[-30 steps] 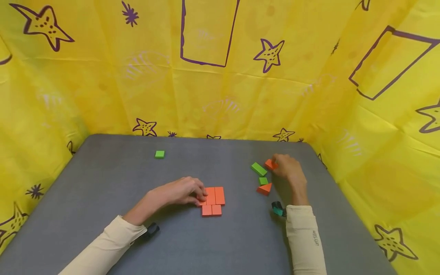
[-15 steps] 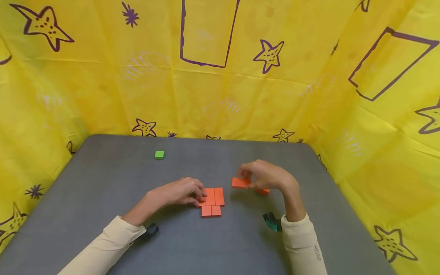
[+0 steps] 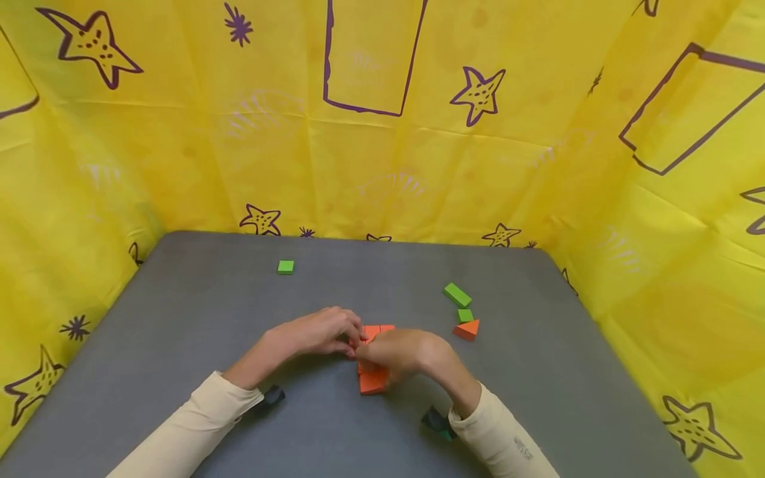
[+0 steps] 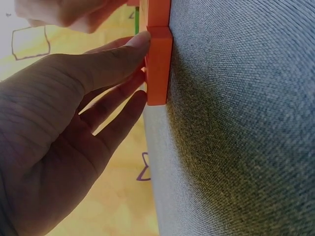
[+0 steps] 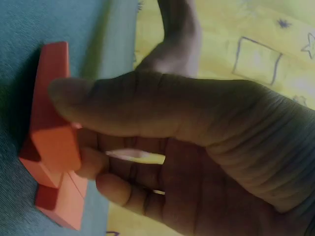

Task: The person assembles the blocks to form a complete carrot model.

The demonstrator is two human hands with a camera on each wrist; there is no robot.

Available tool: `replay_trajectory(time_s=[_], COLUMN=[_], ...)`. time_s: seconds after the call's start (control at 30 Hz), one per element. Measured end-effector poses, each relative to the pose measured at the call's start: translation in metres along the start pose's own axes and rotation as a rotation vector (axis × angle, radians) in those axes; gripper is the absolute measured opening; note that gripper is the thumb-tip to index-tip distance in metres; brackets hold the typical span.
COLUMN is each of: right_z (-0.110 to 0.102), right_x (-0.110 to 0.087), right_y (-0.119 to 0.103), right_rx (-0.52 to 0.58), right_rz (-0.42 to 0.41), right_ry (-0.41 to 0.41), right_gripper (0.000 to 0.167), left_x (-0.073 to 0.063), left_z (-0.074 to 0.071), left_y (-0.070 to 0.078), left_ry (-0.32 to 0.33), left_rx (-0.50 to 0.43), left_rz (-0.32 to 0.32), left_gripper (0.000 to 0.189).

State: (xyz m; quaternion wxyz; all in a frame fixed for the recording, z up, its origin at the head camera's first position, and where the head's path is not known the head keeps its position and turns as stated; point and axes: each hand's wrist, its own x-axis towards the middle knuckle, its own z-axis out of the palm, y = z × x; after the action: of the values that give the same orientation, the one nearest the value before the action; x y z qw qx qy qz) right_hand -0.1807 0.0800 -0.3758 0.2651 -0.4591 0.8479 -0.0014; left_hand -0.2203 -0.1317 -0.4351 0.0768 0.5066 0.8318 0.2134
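Observation:
Several orange blocks lie flat together on the table, partly covered by both hands. My left hand holds the left end block of this group; in the left wrist view, thumb and fingers meet around that orange block, which rests on the table. My right hand grips a loose oblong orange block between thumb and fingers, at the near side of the group. In the right wrist view, it sits tilted against smaller orange blocks; whether it touches the table is hidden.
To the right lie a long green block, a small green block and an orange triangular block. A green block lies at the back left. Yellow patterned cloth walls the grey table.
My right hand picked up the orange block from the right-hand pieces and carried it left and nearer, to the near side of the group. My left hand stayed at the group's left end.

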Motion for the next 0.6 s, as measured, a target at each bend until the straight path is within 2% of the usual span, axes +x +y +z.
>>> replay_trajectory(time_s=[0.17,0.4,0.6], right_z=[0.007,0.01,0.011], right_x=[0.006,0.016,0.016], right_y=[-0.005,-0.007,-0.01], right_rx=[-0.07,-0.06,-0.171], right_rz=[0.039,0.129,0.212], right_ry=[-0.016,-0.004,0.034], right_gripper=[0.043,0.046,0.058], left_x=[0.0,-0.001,0.001], left_z=[0.003,-0.001,-0.003], left_y=[-0.001,0.001,0.001], left_ry=[-0.001,0.011,-0.008], left_rx=[0.018,0.009,0.015], left_rz=[0.005,0.002,-0.011], left_gripper=[0.013,0.011,0.009])
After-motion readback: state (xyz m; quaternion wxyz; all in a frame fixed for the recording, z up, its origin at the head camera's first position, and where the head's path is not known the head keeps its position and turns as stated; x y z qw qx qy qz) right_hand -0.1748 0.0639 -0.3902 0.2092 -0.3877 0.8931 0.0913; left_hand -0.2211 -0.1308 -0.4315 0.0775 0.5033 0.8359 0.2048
